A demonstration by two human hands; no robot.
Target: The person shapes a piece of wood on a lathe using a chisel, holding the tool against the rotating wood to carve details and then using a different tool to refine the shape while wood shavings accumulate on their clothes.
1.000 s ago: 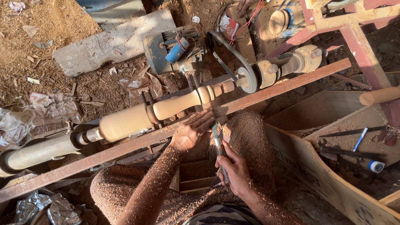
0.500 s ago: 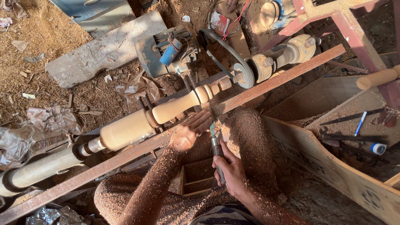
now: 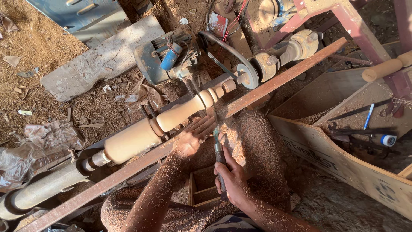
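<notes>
Firmly, the right hand (image 3: 233, 180) was closed around the handle of a chisel (image 3: 219, 152), whose blade reached up toward the rusty tool rest bar (image 3: 274, 83) that ran on a slant in front of the work. Just beside it, the left hand (image 3: 193, 137) lay flat on that bar with fingers spread open, its fingertips next to the chisel's tip, gripping nothing. Both forearms were dusted with wood shavings. Just beyond the bar sat the pale turned spindle (image 3: 171, 120), mounted lengthwise on the lathe, its narrow beaded end pointing toward a pulley wheel (image 3: 248, 76) with a dark drive belt (image 3: 223, 47). Past the belt stood a blue-grey motor (image 3: 165, 58) on the sawdust floor (image 3: 38, 51). To the right was a wooden box (image 3: 343, 163) holding dark tools and a blue pen (image 3: 368, 116).
</notes>
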